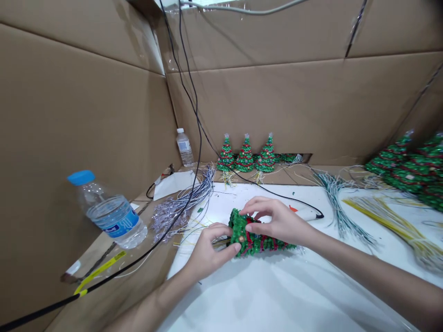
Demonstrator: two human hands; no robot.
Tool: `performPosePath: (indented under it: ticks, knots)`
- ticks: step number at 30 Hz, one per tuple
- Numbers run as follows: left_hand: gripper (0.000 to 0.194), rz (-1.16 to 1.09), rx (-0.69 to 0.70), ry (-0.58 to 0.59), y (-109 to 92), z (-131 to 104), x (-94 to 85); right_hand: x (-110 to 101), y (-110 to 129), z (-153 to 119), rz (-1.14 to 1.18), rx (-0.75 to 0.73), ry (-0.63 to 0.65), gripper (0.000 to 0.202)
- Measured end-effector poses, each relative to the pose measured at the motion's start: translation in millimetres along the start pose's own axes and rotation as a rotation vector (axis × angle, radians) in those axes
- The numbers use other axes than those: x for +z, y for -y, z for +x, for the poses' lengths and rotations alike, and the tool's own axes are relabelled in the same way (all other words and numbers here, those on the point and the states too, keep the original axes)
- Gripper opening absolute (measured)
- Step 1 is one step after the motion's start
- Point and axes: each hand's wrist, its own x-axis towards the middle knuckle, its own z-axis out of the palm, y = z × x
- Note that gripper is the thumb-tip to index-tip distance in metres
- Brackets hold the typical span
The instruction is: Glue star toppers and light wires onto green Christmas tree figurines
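Observation:
A small green tree figure (256,243) with red garlands lies on its side on the white work surface (290,295), its wide base towards the left. My left hand (212,251) grips the base end, thumb on the near side. From the right, my right hand (273,220) holds the upper side of the tree between thumb and fingers. A few thin wires come out at the base end near my left hand. The tree's tip points right, below my right wrist.
Three small trees (245,156) stand at the back, larger ones (415,168) at the right. Wire bundles lie left (204,186) and right (341,207). Water bottles (116,219) are at the left. A black cable (166,221) hangs across; a white tool (304,213) lies behind my right hand.

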Motion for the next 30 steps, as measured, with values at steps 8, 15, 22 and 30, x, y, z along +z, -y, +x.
performPosePath:
  ticks: [8, 15, 22, 30]
  knots:
    - [0.02, -0.037, 0.017, 0.02, -5, 1, -0.3, 1, 7, 6, -0.122, -0.057, 0.03, 0.015]
    - [0.02, -0.053, 0.017, 0.03, -6, 2, 0.0, 2, 10, 9, -0.206, -0.073, 0.038, 0.013]
    - [0.019, -0.054, 0.009, 0.034, -8, 2, 0.2, 0, 12, 10, -0.252, -0.073, 0.069, 0.017]
    - [0.019, -0.054, -0.004, 0.022, -7, 1, 0.2, 1, 13, 9, -0.261, -0.079, 0.071, 0.017]
